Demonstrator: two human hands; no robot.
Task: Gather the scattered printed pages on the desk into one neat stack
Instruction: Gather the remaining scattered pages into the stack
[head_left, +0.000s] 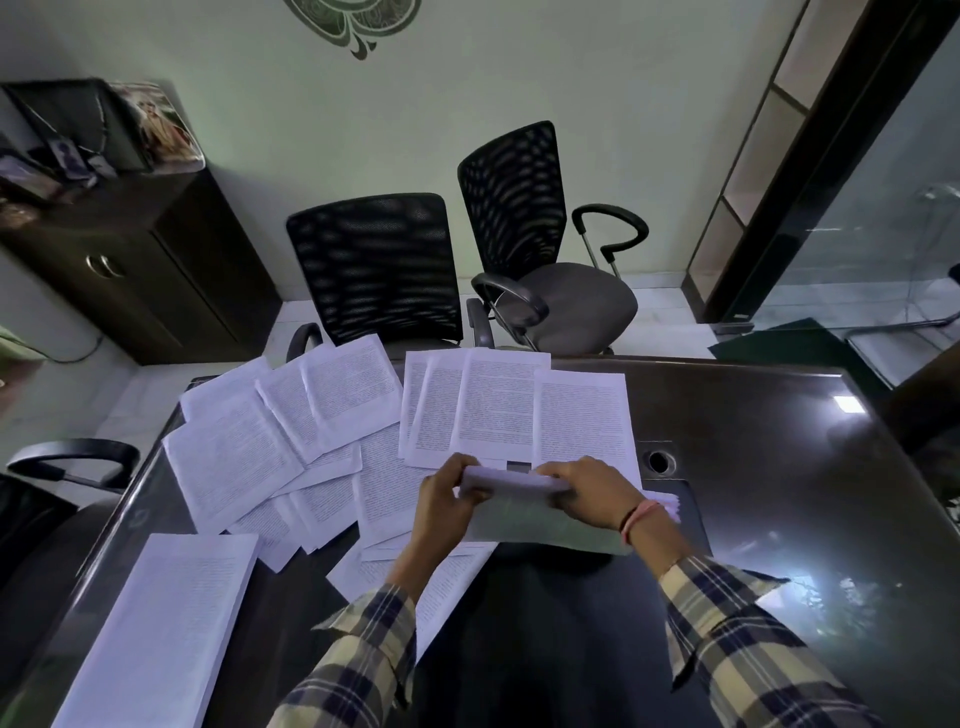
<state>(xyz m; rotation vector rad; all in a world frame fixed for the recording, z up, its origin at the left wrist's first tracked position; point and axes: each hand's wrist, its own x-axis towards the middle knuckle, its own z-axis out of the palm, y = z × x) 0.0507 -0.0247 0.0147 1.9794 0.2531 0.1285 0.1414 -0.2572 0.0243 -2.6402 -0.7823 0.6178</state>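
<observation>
I see the sheaf of pages held up edge-on between my hands over the middle of the dark worktop, the left hand gripping its left end and the right hand curled round its right end. It is white, thick, its top edge fairly even. Loose printed pages fan out beyond and to the left, overlapping; a squared stack lies near left. Both wrists bend inward, plaid sleeves behind them.
</observation>
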